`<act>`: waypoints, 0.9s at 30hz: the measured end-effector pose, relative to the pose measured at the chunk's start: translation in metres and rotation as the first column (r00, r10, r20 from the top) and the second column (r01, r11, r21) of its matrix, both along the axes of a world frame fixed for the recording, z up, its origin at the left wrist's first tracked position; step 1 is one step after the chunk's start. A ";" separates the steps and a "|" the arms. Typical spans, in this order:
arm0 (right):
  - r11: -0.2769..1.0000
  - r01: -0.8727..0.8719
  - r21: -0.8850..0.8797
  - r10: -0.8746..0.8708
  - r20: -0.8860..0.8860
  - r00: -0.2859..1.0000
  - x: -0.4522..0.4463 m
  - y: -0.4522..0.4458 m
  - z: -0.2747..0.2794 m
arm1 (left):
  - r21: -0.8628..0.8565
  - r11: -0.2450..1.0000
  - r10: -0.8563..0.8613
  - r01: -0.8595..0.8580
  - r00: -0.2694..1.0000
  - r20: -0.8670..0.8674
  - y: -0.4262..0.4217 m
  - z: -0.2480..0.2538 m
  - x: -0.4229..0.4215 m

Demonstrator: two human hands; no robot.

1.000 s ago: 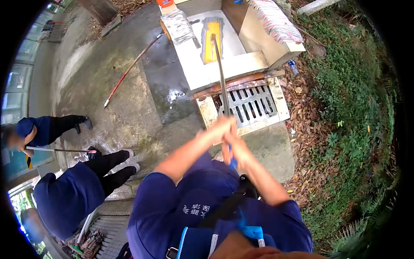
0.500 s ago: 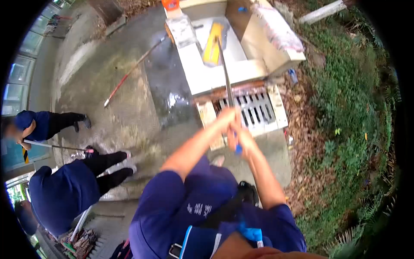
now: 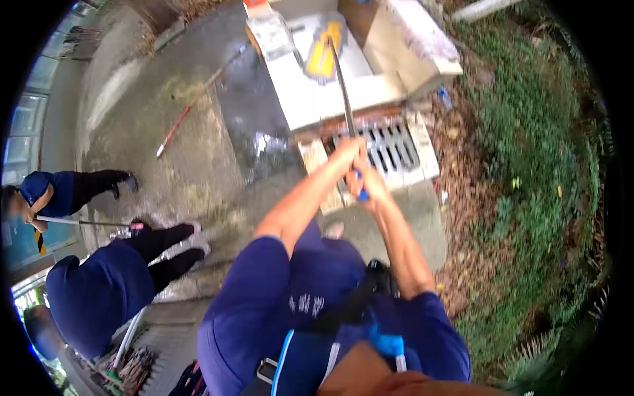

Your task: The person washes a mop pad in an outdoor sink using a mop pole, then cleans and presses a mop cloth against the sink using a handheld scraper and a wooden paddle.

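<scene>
With both fists I grip the handle point(image 3: 345, 92) of a flat mop, one hand close behind the other. My left hand point(image 3: 350, 155) is wrapped round it higher up, over the edge of a metal drain grate. Nearer my body, my right hand point(image 3: 371, 183) is closed round the handle's end, where a blue part shows. The mop's yellow head point(image 3: 323, 58), with a grey pad under it, lies flat on the pale floor of a low tiled basin point(image 3: 330, 105). Between the basin and my feet is the slotted grate point(image 3: 394, 152).
A grey-white cloth point(image 3: 272, 38) hangs over the basin's left wall; a pale bundle point(image 3: 422, 30) lies on the right wall. A red-and-white pole point(image 3: 178, 129) rests on wet concrete. Two people point(image 3: 99, 297) stand at left, one holding a pole. Leaves and plants point(image 3: 515, 198) border the right.
The whole view has shifted slightly, so the basin sits higher. My hands have moved a little forward along with the mop; its head stays on the basin floor. Both grips are unchanged.
</scene>
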State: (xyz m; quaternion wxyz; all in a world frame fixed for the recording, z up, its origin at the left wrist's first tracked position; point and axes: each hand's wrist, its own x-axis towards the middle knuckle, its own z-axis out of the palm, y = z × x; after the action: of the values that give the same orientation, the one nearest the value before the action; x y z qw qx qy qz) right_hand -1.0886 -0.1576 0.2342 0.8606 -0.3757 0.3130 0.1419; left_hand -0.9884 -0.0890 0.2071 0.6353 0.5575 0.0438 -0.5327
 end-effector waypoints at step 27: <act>0.998 -0.002 -0.062 0.001 -0.020 1.000 -0.022 0.028 -0.008 | 0.052 0.997 0.045 -0.061 0.964 0.261 0.012 -0.062 -0.028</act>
State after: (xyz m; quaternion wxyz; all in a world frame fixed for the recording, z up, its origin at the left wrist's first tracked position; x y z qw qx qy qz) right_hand -1.1111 -0.1300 0.2264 0.8453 -0.4010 0.3256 0.1364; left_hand -1.0161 -0.0773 0.1455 0.6327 0.6396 -0.0090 -0.4366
